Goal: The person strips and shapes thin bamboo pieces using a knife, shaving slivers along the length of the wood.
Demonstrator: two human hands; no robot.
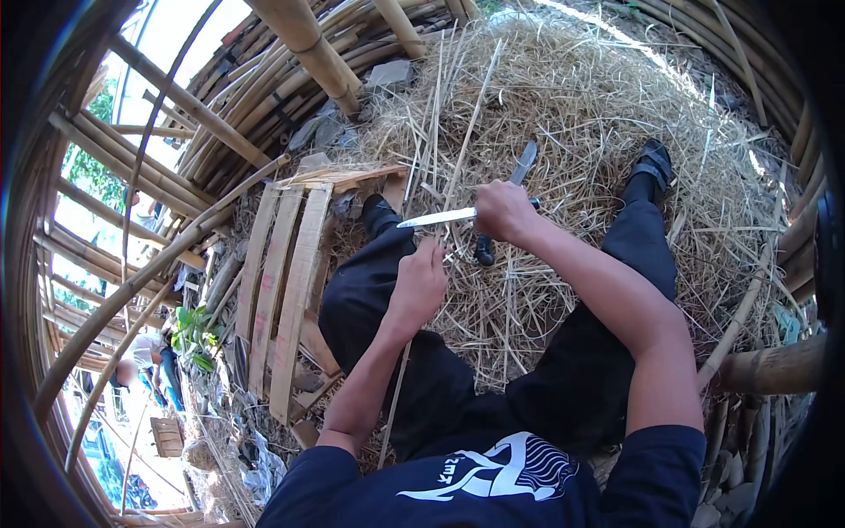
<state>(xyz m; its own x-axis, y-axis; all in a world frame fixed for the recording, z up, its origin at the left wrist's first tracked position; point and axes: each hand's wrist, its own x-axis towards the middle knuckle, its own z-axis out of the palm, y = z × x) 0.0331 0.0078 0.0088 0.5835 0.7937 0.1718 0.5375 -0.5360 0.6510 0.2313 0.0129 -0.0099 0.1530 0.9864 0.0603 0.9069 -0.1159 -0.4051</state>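
My right hand [503, 211] is wrapped around the handle of a knife [436, 217], its pale blade pointing left. Just below the blade, my left hand [418, 286] is closed on a thin bamboo strip [396, 396] that runs down past my left thigh. The blade lies across the line of the strip, close above my left fingertips; whether it touches the strip I cannot tell. Behind my right hand a second, larger knife [525, 163] rests on the straw, its dark handle [484, 251] showing below and its middle hidden by the hand.
Straw and shavings [581, 106] cover the ground between my legs. Several long bamboo strips [436, 114] lie ahead. A wooden pallet [286, 290] stands at my left, near stacked bamboo [238, 114]. Bamboo poles [775, 365] border the right. Another person [145, 356] is outside at far left.
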